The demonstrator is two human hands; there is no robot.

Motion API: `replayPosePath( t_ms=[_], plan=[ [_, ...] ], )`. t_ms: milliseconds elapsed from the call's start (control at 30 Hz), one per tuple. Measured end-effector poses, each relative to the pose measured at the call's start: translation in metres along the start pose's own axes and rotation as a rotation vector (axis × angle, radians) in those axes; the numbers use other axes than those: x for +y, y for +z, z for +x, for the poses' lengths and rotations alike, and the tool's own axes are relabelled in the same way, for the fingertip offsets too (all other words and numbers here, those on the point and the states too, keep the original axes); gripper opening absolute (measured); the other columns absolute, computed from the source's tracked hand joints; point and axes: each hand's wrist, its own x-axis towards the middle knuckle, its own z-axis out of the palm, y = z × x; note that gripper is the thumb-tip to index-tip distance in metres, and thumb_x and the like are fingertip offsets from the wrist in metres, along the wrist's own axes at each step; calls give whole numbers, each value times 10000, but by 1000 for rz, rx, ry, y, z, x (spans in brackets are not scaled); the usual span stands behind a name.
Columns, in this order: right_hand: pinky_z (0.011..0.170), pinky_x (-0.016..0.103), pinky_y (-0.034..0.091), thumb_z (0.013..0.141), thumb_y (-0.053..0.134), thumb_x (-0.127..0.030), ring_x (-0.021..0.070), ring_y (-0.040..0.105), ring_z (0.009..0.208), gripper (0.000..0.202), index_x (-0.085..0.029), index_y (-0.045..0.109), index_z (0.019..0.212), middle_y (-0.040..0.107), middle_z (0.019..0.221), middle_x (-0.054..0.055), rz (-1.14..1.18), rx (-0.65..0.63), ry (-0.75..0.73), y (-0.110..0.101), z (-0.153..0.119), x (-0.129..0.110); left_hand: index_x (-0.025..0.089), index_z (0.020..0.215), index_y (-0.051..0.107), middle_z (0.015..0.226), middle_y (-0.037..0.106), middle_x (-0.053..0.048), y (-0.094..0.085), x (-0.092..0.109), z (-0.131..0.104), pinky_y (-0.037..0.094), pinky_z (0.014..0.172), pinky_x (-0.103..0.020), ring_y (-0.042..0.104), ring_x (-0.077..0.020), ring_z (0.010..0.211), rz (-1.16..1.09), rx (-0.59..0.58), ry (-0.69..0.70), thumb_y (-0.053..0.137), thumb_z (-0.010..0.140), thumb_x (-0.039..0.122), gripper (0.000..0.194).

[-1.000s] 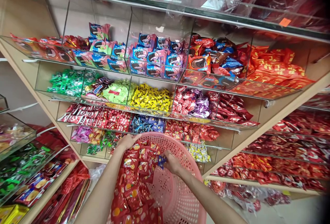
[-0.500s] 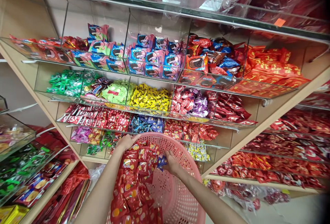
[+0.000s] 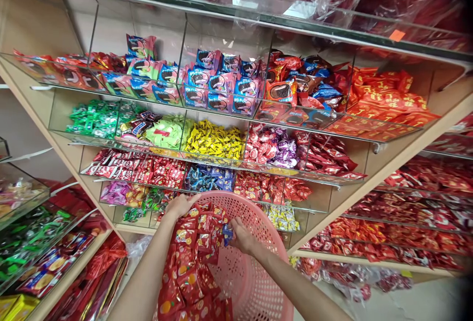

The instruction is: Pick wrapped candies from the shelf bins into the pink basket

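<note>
A pink plastic basket (image 3: 264, 227) with holes in its wall stands tilted toward me in the lower middle. Red candy packets (image 3: 188, 274) fill its left side, while bare pink plastic shows on the right. My left hand (image 3: 180, 207) is closed on the far left part of the basket's rim. Inside the basket, my right hand (image 3: 242, 236) pinches a small blue candy packet (image 3: 227, 235) beside the red ones. The right fingertips are partly hidden.
Ahead rises a wooden shelf unit with clear dividers. It holds blue-pink cookie packs (image 3: 221, 84), yellow candies (image 3: 216, 141), green candies (image 3: 98, 119) and blue packets (image 3: 210, 178). More sweets lie on shelves at left and right. Bagged sweets (image 3: 354, 281) rest low on the right.
My right hand has moved slightly left with the blue candy packet, closer to the red packets. My left hand stays on the basket's rim.
</note>
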Motion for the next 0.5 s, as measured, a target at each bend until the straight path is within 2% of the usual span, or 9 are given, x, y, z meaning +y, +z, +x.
replayPosePath(
  t_ms=[133, 333, 433, 500],
  plan=[
    [718, 270, 405, 484, 736, -233, 165, 510, 868, 592, -212, 410, 977, 421, 1046, 23, -69, -77, 3, -4, -2, -1, 125, 967, 607, 1094, 584, -208, 1, -1, 1, 421, 746, -396, 549, -355, 979, -9, 2, -2, 261, 602, 777, 823],
    [722, 284, 387, 529, 723, -229, 208, 510, 948, 567, -206, 414, 1004, 430, 1068, 44, -218, -84, 48, -15, -4, -17, 152, 896, 636, 1011, 627, -184, -1, 0, 0, 417, 748, -384, 569, -341, 943, -15, 6, 9, 279, 603, 772, 773],
    [671, 275, 379, 541, 723, -329, 208, 531, 891, 526, -203, 441, 967, 450, 1041, 44, -244, -78, 62, -33, 1, -32, 160, 859, 650, 966, 650, -162, -2, -1, 1, 428, 707, -340, 594, -313, 897, -33, 16, 27, 286, 617, 757, 740],
    [637, 259, 366, 636, 654, -380, 180, 540, 818, 393, -201, 451, 920, 490, 977, 39, -220, -23, 37, -52, 10, -44, 169, 837, 658, 913, 667, -140, -1, -2, 2, 429, 683, -320, 608, -294, 860, -56, 10, 39, 285, 628, 748, 720]
  ],
)
